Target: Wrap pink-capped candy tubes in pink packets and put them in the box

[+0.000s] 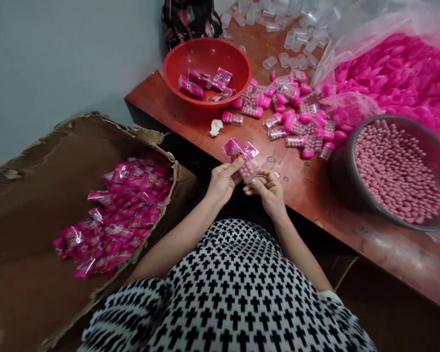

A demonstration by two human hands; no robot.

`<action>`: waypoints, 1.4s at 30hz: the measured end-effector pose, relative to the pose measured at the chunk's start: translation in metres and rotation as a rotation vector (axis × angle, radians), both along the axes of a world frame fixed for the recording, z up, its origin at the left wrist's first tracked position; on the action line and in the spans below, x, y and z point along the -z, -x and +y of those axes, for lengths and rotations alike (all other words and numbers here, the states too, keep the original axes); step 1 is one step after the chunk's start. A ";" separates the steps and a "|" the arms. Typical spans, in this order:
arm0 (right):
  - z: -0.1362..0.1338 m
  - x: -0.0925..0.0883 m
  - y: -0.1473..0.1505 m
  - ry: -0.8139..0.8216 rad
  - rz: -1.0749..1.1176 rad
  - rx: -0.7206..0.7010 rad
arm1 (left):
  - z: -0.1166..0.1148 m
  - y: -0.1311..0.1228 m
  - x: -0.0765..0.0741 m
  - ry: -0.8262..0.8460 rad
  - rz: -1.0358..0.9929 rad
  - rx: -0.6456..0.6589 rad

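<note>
My left hand is closed, thumb and fingers gripping a small clear bottle of pink candy balls just over the table's front edge. Pink printed wrappers lie right behind the bottle; whether they touch it I cannot tell. Close to the bottle's near right side, my right hand has its fingers pinched together, and what is between them is too small to make out. Filled bottles with pink caps are heaped on the table beyond both hands.
A red bowl holds several pink packs. At right stand a dark bucket of pink balls and a plastic bag of pink caps. Clear empty cups lie behind. A cardboard box with wrapped packs is at left.
</note>
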State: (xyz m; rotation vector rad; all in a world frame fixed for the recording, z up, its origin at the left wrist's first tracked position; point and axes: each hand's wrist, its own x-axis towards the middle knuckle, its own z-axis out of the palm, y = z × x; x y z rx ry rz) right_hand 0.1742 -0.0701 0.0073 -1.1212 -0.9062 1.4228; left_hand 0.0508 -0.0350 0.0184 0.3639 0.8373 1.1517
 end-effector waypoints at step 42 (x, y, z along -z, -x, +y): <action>0.029 -0.002 -0.013 -0.069 -0.291 0.107 | 0.050 0.001 0.058 -0.736 1.475 -0.063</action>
